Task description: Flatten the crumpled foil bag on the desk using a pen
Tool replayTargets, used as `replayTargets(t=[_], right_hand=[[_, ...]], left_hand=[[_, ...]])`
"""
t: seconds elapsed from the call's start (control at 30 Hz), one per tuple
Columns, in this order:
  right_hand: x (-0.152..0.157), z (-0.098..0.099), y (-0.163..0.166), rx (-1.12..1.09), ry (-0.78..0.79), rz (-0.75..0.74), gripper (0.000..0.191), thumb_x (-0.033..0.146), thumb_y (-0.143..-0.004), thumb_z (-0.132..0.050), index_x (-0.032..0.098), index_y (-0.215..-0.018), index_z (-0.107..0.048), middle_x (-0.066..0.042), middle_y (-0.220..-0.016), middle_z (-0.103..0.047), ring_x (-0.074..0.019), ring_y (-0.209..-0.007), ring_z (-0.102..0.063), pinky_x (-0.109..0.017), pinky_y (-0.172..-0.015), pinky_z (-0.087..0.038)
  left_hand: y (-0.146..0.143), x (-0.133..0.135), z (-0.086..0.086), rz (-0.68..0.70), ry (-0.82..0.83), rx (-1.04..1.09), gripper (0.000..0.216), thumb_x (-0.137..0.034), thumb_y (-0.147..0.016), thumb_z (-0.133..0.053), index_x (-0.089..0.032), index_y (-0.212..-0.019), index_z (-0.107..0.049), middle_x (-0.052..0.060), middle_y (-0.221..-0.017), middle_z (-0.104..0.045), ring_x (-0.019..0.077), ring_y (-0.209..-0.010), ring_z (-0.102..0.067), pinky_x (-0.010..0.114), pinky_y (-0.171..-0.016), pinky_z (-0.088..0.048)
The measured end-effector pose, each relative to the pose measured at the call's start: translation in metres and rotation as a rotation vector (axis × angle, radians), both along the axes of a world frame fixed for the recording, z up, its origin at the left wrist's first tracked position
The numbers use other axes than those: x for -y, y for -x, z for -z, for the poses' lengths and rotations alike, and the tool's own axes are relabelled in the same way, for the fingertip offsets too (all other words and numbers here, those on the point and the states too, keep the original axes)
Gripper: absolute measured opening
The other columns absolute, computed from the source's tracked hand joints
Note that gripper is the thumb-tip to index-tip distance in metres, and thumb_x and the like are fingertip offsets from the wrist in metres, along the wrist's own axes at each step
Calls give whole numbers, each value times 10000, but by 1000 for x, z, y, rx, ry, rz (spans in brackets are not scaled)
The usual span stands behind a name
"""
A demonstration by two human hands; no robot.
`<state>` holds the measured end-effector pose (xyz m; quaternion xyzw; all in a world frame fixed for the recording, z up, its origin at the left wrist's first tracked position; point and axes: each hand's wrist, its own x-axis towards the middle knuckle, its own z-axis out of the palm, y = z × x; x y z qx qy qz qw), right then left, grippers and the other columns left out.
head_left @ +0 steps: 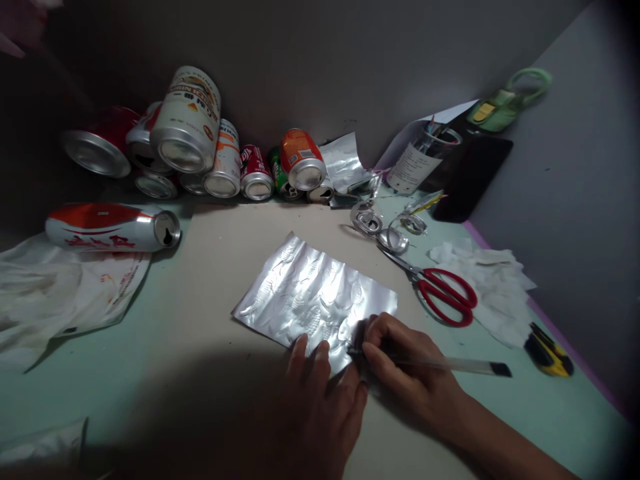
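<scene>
A flat, embossed sheet of silver aluminium [310,293] lies on the beige mat [225,267] in the middle of the table. My left hand [320,400] rests flat on the sheet's near edge, fingers stretched out and pressing it down. My right hand [405,373] is closed in a pinch round a thin pen-like tool [450,365] with a clear shaft and black end. Its tip touches the sheet near the lower right corner.
Red-handled scissors [443,293] lie right of the sheet, with cut can tops [367,220] behind them. Several drink cans [200,140] are piled along the back wall. One can [110,227] lies at left by a plastic bag [55,293]. White tissue [495,287] and a yellow-black cutter [547,350] lie right.
</scene>
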<state>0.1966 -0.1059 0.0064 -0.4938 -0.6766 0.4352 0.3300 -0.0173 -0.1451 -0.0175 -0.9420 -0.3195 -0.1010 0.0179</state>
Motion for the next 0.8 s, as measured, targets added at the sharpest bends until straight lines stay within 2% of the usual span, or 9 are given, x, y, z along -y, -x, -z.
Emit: replayTargets(t=[0.13, 0.3, 0.4, 0.57, 0.8], right_hand=[[0, 1, -2, -7, 27, -35, 281, 324, -1051, -542, 232, -788, -498, -3, -721, -574, -157, -622, -496, -282, -558, -408], [-2, 0, 0, 15, 7, -19, 275, 292, -1030, -543, 233, -767, -488, 8, -697, -554, -151, -605, -478, -276, -547, -397], [-2, 2, 1, 0, 15, 3, 275, 310, -1023, -552, 234, -766, -491, 6, -695, -563, -151, -599, -479, -276, -540, -401], [0, 6, 2, -3, 33, 93, 252, 345, -1021, -583, 236, -803, -521, 9, -696, -581, -151, -590, -488, -277, -534, -414], [0, 4, 2, 12, 30, 37, 240, 306, -1026, -564, 235, -804, -508, 14, -694, -570, -148, -595, -485, -272, -540, -410]], left_hand=[[0, 0, 2, -1, 6, 9, 383, -327, -1059, -633, -297, -1441, -629, -10, -1528, -606, 360, -1383, -562, 588, -1187, -446], [0, 1, 14, -22, -9, 43, 390, -351, -1044, -656, -309, -1432, -639, 39, -1515, -612, 359, -1363, -586, 588, -1178, -445], [0, 0, 19, -15, -21, 54, 386, -319, -1032, -667, -327, -1417, -645, 26, -1520, -605, 349, -1353, -597, 566, -1174, -451], [1, -2, 16, 24, -46, 46, 344, -329, -1041, -662, -285, -1382, -662, 35, -1510, -614, 346, -1367, -574, 588, -1185, -430], [0, -2, 13, 10, -82, 77, 373, -356, -1033, -663, -285, -1398, -662, 2, -1504, -613, 354, -1348, -556, 580, -1184, -423]])
